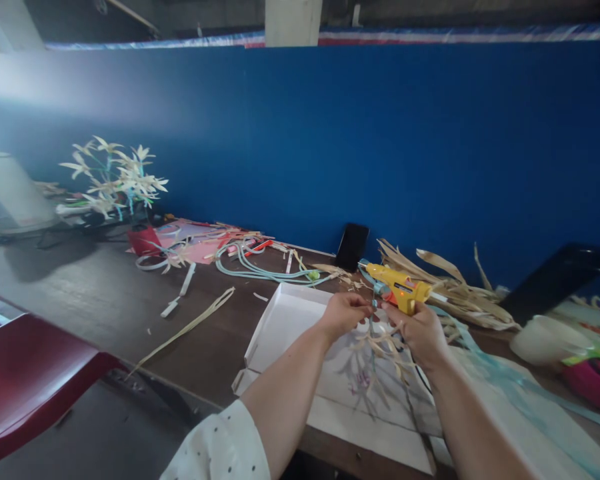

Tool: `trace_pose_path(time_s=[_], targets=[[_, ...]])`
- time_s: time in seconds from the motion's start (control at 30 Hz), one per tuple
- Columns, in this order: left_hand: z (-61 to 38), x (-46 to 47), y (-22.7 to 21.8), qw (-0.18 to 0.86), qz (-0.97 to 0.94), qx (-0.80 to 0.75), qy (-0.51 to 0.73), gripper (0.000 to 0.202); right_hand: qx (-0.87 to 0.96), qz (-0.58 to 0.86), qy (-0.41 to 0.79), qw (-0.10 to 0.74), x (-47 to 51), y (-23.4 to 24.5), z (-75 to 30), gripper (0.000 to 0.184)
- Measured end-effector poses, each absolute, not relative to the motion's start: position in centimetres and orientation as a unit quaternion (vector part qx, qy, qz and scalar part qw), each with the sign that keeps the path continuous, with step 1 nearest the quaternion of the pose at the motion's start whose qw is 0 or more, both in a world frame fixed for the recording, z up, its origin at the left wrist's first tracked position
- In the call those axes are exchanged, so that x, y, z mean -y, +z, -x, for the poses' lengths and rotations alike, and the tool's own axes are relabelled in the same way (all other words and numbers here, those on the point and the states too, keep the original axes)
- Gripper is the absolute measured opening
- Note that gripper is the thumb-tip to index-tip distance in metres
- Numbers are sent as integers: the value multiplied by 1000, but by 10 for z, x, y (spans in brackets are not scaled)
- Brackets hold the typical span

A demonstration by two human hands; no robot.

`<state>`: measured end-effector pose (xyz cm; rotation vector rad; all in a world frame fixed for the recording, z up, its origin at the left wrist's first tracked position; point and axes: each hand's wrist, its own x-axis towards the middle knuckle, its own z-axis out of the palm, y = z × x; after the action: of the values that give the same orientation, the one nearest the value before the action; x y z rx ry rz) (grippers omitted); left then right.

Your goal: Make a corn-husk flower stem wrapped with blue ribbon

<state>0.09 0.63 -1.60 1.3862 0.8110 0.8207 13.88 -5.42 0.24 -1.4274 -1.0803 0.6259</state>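
Observation:
My left hand [347, 313] is closed in a pinch at the top of a thin stem, above an open white cardboard box [287, 327]. My right hand [423, 330] grips the handle of a yellow glue gun [397, 283], its nozzle pointing left and a small orange light on its side. The thumb and finger of that hand also meet the stem, close to my left fingertips. Below both hands hangs a flower made of pale dried strips [380, 343], partly hidden by my right hand. Its shadow falls on the box.
Dried husks [445, 287] lie to the right of a dark phone [353, 247] leaning on the blue wall. Coiled pale-blue cords [260, 270] and pink paper [200, 250] lie at the back. Finished-looking husk flowers [115, 177] stand far left, beyond a red chair [35, 380].

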Motion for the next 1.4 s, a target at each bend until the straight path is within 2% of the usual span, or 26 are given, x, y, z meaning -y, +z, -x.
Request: trace_pose_path(time_s=[0.33,0.63,0.87,1.4], targets=[[-1,-7,-18,631,-605,-319,367,20,458,569,316,605,50,0,-140,45],[2,-2,-12,649,-592,-291,379,20,409,586,315,624,54,3,-134,41],[2,-2,-12,652,-587,-292,381,19,447,582,300,609,56,7,-132,34],[1,-5,-19,646,-604,-264,386,26,406,573,330,630,49,-8,-136,42]])
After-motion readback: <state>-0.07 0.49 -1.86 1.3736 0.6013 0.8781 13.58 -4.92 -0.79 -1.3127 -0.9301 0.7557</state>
